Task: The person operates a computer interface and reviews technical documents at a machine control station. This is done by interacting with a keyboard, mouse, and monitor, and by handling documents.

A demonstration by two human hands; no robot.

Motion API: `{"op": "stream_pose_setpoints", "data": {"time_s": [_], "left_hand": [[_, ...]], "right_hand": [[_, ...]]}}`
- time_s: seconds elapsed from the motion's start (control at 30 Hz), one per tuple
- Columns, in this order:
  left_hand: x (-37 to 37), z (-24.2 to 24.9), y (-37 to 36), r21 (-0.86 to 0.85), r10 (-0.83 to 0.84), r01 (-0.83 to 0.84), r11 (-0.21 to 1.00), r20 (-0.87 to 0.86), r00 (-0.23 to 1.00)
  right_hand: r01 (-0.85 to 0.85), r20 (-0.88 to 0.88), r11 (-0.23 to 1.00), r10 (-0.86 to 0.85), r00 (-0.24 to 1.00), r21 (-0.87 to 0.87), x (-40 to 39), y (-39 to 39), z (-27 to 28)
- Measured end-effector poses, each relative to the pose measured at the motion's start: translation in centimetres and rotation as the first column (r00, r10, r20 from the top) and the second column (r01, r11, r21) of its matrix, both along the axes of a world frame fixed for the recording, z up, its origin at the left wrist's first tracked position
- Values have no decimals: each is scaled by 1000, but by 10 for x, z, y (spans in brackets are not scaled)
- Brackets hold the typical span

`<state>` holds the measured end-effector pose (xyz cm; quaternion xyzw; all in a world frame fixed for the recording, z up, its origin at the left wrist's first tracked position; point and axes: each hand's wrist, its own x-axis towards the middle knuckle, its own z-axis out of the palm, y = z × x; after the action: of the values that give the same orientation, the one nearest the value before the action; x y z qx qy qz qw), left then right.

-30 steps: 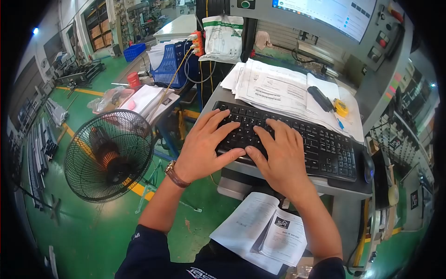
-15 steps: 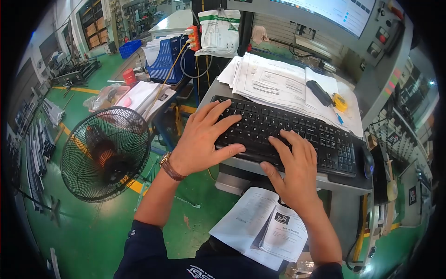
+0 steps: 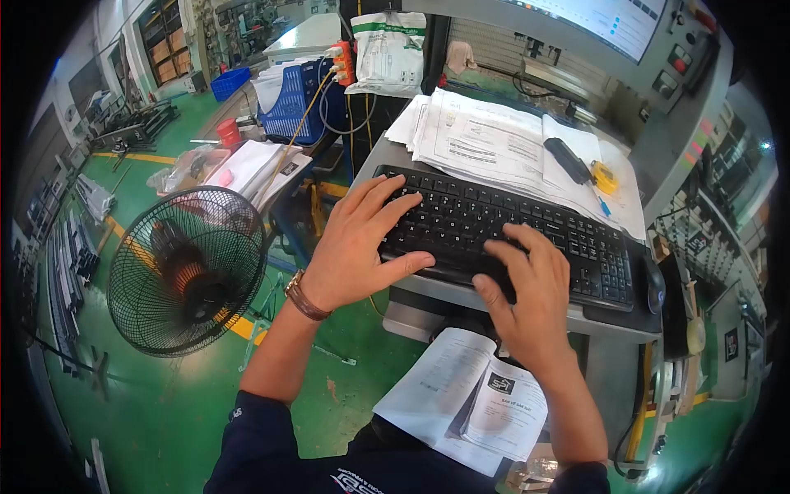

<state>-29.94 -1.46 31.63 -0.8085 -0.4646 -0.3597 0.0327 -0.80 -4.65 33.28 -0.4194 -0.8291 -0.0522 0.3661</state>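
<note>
A black keyboard (image 3: 461,216) lies on a grey shelf (image 3: 461,298) below a screen (image 3: 597,20). Over the keyboard's left end is my left hand (image 3: 354,243), fingers spread across the keys and thumb at the front edge. My right hand (image 3: 531,292) rests over the middle of the keyboard, its fingers bent and apart, holding nothing. A black mouse (image 3: 652,284) sits to the right of the keyboard. Behind the keys lie stacked printed papers (image 3: 485,140), topped by a dark-handled tool (image 3: 568,162) and a yellow tape measure (image 3: 604,179).
An open booklet (image 3: 502,412) lies below the shelf, near my lap. On the left stands a black fan (image 3: 188,272). Behind it are a blue file rack (image 3: 292,111), a red cup (image 3: 229,132) and an orange power strip (image 3: 342,64). Metal profiles (image 3: 66,280) lie on the green floor.
My right hand has shifted slightly to the right over the keys, and its fingers have changed their bend. The left hand stays almost in place.
</note>
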Motion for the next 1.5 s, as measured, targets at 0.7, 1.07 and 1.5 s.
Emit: {"op": "stream_pose_setpoints", "data": {"time_s": [0.7, 1.07, 1.5], "left_hand": [[1, -3, -1, 29, 8, -9, 1000, 36, 999], [2, -1, -1, 68, -6, 4, 998, 27, 1000], [3, 1, -3, 26, 7, -8, 1000, 51, 999]], "right_hand": [[-15, 15, 996, 14, 1000, 85, -16, 22, 5], [-60, 35, 995, 57, 998, 86, -28, 31, 1], [53, 56, 997, -55, 997, 49, 14, 0, -6]]}}
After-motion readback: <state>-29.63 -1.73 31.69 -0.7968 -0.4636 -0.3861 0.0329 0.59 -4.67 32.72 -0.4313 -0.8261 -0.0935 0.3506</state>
